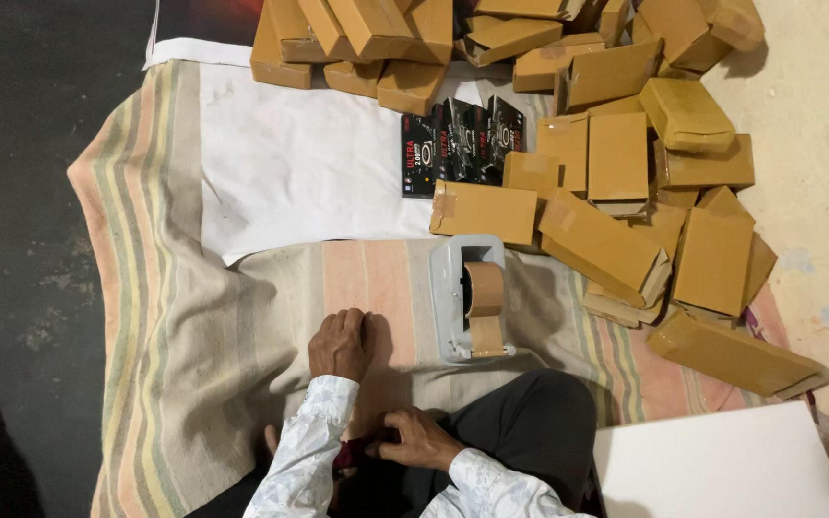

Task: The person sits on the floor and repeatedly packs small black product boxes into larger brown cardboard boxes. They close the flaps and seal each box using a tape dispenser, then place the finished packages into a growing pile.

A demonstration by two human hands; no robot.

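I see a striped blanket [175,317] in faded beige, peach, green and grey bands. On it lies a plain white sheet [290,163]. The wrapped parcels [616,153] far and right are all tan brown. Among them stand black boxes [462,144] with red and white print. The tape dispenser [453,297] is pale grey, its tape brown. My sleeves [309,451] are white with a faint grey floral pattern; the trousers [530,422] are black.

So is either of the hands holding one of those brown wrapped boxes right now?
No: the left hand rests flat on the striped cloth, the right hand sits at the lap, and the brown boxes lie apart.
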